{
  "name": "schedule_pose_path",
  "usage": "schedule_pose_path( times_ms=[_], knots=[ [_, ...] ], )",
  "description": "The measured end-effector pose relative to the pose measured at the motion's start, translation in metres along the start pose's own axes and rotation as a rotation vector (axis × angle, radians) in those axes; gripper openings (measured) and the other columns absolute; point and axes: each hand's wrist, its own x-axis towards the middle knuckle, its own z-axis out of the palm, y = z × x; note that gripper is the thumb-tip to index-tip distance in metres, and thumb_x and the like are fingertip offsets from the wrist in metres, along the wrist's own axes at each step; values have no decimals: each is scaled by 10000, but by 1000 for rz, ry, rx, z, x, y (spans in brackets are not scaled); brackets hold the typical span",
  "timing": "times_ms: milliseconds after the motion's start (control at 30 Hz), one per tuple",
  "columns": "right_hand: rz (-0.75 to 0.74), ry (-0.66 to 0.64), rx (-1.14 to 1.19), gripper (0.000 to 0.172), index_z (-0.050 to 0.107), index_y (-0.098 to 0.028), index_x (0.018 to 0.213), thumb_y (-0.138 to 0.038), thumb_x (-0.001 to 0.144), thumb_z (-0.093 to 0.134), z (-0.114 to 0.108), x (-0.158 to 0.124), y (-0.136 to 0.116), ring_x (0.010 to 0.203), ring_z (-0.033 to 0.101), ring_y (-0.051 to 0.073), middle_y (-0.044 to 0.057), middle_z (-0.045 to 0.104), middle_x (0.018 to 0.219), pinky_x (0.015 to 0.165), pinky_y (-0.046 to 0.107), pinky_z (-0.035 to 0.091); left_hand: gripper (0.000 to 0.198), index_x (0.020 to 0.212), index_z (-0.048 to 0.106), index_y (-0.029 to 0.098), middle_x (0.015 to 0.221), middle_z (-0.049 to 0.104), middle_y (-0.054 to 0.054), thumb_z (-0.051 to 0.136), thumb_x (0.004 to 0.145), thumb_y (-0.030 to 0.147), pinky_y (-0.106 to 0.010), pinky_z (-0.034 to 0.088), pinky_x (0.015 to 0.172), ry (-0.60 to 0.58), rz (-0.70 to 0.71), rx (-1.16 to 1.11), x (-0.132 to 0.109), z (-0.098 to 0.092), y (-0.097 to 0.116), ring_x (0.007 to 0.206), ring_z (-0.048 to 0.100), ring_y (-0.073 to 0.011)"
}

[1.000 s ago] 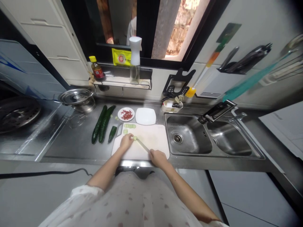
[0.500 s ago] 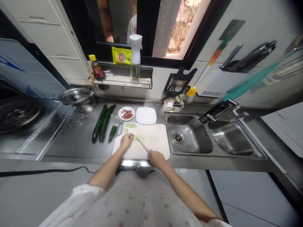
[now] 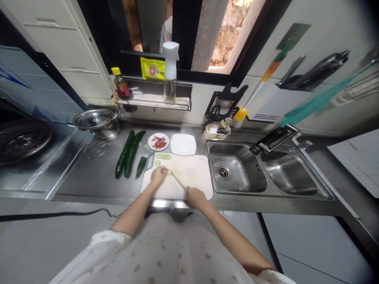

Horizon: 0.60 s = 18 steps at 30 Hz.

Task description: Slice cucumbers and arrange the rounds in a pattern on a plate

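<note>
My right hand [image 3: 197, 198] is closed round the handle of a knife [image 3: 180, 182], whose blade slants up and left over the white cutting board [image 3: 189, 191]. At the blade's tip lies a pale green piece of cucumber [image 3: 169, 172]. The fingers of my left hand [image 3: 159, 175] are pinched against this piece from the left. Several cucumber slices [image 3: 163, 156] rest in a row along the board's upper left, with a few more just below. Left of the board lie a cut cucumber end [image 3: 141, 167] with dark skin and two long whole cucumbers [image 3: 129, 156].
Behind the board stand a small plate of red bits [image 3: 158, 142] and a white square plate [image 3: 182, 144]. A double sink [image 3: 239, 185] with a black faucet [image 3: 275, 138] adjoins it on the right. A lidded steel pot [image 3: 99, 125] sits back left, under a shelf with bottles.
The view has shifted very slightly. Both hands, the knife and the cucumber piece stay in nearly the same place on the board.
</note>
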Motion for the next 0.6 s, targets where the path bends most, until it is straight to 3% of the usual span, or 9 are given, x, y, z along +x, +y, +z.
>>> schedule_pose_path(
  times_ms=[367,600],
  knots=[
    [-14,-20,-4,282,584,-134,1092,-119,895,383,-15,10,-7,960,645,243,163,667,1021,721,303,455,203,921,714,229,847,718,-8,596,761,190,-213,424,749,-7,-22,-17,1,-1,1,818,633,-152],
    [-18,1,-35,321,594,-127,1116,-115,899,358,-12,17,-7,978,648,236,165,671,1044,755,309,474,200,922,716,224,854,719,-11,588,773,190,-214,427,757,-8,-9,-20,0,-3,2,827,633,-152]
  ],
)
